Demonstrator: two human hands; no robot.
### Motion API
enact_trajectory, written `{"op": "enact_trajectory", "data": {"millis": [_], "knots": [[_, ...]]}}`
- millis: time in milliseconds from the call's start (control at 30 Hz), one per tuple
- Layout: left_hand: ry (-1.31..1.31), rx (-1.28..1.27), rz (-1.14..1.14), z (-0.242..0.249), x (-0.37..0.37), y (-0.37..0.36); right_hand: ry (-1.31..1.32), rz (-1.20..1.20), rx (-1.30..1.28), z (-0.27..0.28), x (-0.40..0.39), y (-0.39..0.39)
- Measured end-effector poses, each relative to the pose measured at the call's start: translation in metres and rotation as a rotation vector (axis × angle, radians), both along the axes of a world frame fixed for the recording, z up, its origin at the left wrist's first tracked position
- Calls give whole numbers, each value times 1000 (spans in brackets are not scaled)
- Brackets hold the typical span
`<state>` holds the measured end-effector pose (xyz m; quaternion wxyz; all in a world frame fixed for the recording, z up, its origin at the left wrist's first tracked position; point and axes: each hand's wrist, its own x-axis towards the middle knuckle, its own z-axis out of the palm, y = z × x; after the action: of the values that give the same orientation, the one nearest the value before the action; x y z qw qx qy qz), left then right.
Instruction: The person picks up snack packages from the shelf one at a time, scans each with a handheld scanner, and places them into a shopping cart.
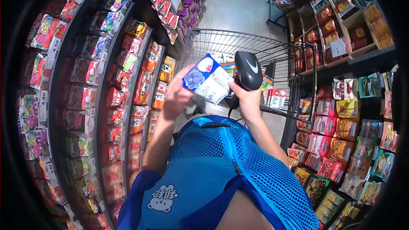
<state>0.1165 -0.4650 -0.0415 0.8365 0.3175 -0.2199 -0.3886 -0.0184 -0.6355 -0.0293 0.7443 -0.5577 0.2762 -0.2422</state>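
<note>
My left hand (177, 96) holds a blue and white snack packet (208, 79) with purple fruit printed on it, raised in front of my chest. My right hand (246, 100) grips a black handheld barcode scanner (248, 70) with a white mark on its head. The scanner head sits right beside the packet's right edge, and a black cable hangs down from it. Both hands are above the near end of a wire shopping cart (238, 44). My blue mesh vest (221, 166) fills the lower middle of the view.
Shelves of bagged snacks with price tags (53, 51) line the left side. More snack shelves (349, 132) stand on the right. The cart holds several packets (272, 96). A grey floor aisle (238, 4) runs ahead, with another wire rack (281, 0) further on.
</note>
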Motion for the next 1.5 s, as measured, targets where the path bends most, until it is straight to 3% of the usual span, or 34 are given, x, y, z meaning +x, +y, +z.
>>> {"op": "enact_trajectory", "data": {"millis": [33,67,100,133,200,300,400,600,667,833,1033,1500], "knots": [[-408,323,70,-12,-5,-1,-19,-3,15,-1,2,0],[-561,511,147,-21,-10,-3,-39,-4,32,-2,3,1],[-705,708,210,-25,-16,-5,-58,-4,49,-5,5,2],[-590,767,278,-14,-25,-16,-45,13,62,-9,5,2],[-276,646,327,-11,-29,-23,-18,51,86,-18,4,1],[298,94,268,-22,-4,-34,134,97,-101,-30,-2,-8],[351,99,243,-12,21,-26,309,160,-214,-47,-19,-23],[235,121,360,-13,67,-21,508,297,-138,-70,-41,-18],[188,147,399,-17,80,-23,453,373,-73,-90,-37,-14],[114,114,417,-15,96,-28,386,507,-141,-47,5,10],[70,136,461,-8,96,-31,190,519,-46,10,35,22],[42,211,426,-22,106,-19,276,421,-163,38,-14,25]]}}
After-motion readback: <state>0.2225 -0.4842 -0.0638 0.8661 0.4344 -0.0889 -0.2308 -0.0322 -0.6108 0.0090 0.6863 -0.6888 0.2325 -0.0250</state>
